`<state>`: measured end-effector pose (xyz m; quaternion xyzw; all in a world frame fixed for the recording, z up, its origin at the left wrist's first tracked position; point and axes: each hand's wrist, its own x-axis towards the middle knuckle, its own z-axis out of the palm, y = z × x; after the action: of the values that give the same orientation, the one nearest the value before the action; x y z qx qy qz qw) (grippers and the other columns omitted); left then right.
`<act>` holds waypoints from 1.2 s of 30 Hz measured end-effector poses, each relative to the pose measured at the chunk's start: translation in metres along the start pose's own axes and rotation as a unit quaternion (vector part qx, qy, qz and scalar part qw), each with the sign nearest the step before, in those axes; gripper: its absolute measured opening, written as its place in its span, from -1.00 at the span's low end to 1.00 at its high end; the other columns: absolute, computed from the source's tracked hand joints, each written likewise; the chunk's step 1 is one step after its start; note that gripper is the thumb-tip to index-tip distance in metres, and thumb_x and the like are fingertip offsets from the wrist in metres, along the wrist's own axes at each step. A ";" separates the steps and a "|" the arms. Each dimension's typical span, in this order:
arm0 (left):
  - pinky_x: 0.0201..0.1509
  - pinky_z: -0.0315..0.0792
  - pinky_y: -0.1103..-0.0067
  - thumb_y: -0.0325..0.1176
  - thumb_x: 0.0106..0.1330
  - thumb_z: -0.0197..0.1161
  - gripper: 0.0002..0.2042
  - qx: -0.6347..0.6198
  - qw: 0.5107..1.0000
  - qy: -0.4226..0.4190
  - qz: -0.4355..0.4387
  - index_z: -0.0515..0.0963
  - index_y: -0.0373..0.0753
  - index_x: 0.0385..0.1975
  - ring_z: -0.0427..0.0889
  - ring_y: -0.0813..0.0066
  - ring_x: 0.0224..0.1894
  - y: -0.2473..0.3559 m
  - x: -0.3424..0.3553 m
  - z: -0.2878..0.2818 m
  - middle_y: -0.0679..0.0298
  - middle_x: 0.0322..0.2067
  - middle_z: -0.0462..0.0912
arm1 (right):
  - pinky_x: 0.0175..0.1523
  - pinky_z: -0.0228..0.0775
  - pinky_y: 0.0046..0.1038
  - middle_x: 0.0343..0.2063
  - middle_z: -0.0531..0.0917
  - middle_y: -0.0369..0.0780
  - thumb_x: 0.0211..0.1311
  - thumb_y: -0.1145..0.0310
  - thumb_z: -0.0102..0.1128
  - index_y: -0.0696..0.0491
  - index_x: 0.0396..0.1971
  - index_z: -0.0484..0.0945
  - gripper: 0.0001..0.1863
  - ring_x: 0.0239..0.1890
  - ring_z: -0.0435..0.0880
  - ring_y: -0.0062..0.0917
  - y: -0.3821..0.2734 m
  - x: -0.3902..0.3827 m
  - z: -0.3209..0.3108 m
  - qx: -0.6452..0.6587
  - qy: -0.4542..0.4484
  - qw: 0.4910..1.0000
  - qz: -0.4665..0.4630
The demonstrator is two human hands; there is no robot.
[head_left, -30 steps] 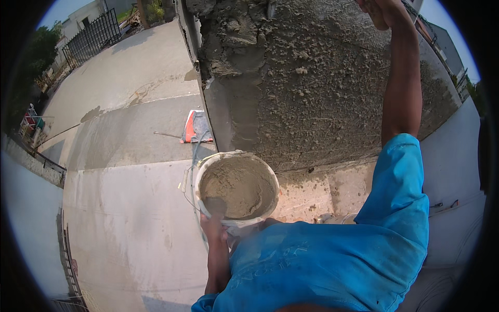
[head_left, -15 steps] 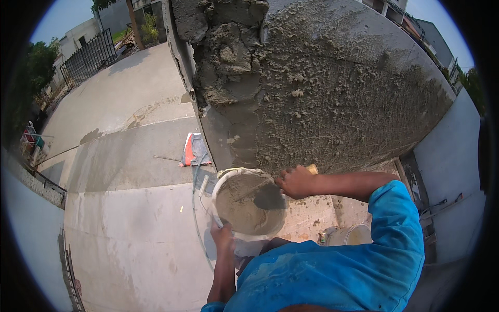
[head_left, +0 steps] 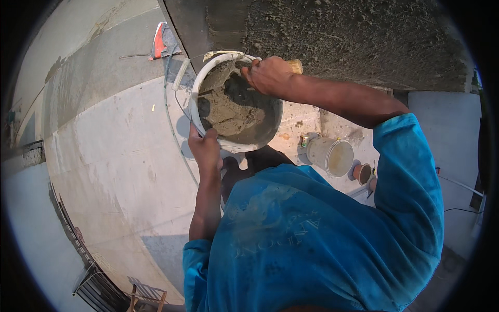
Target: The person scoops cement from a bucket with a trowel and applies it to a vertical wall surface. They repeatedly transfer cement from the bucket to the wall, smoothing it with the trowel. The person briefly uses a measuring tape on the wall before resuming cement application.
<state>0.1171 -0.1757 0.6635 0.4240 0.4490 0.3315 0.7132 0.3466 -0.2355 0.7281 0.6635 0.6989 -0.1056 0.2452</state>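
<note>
Two hands work one white bucket point(head_left: 208, 99) of grey mortar, held up near the rough wall point(head_left: 353, 41): left hand point(head_left: 205, 148) clamped on its near rim, right hand point(head_left: 267, 75) closed around a wooden-handled tool point(head_left: 294, 66), probably a trowel, scooping. Next comes lifting a steady load. One empty bucket point(head_left: 331, 156) stands below, right.

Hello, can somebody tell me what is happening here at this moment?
A person in a blue shirt works high up beside a rough plastered wall. The left hand grips the rim of a white bucket of wet grey mortar. The right hand holds a wooden-handled tool inside the bucket. A second bucket stands far below.
</note>
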 end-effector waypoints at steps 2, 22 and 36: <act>-0.20 0.39 0.65 -0.69 0.09 -0.01 -0.46 0.017 0.999 0.005 -0.027 0.40 -0.45 0.19 0.56 0.51 -0.24 0.007 -0.010 0.009 0.16 -0.11 0.61 | -0.47 0.52 -0.34 -0.51 0.66 -0.12 0.48 0.10 -0.06 0.15 -0.08 0.59 -0.59 -0.52 0.71 -0.36 0.023 0.013 0.045 0.165 -0.116 0.975 0.088; 0.12 0.40 0.58 -0.67 0.08 -0.04 -0.39 0.154 0.984 -0.064 -0.055 0.39 -0.41 0.26 0.59 0.42 -0.03 -0.007 -0.013 -0.008 0.17 -0.06 0.61 | -0.61 0.48 -0.43 -0.24 0.73 -0.14 0.27 0.31 0.16 0.03 -0.05 0.66 -0.71 -0.49 0.74 -0.43 -0.024 0.014 0.034 0.057 -0.107 0.993 -0.004; 0.15 0.38 0.62 -0.70 0.07 -0.04 -0.42 0.138 0.988 -0.064 -0.031 0.43 -0.45 0.21 0.58 0.48 0.01 0.007 -0.026 -0.001 0.17 -0.01 0.63 | -0.30 0.58 -0.23 -0.48 0.73 -0.11 0.34 0.15 0.12 0.13 -0.27 0.70 -0.66 -0.37 0.77 -0.32 -0.028 0.012 0.094 0.574 -0.147 0.787 0.169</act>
<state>0.1057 -0.1950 0.6788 0.5242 0.4570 0.2165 0.6852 0.3384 -0.2715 0.6370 0.7659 0.3411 -0.5408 -0.0673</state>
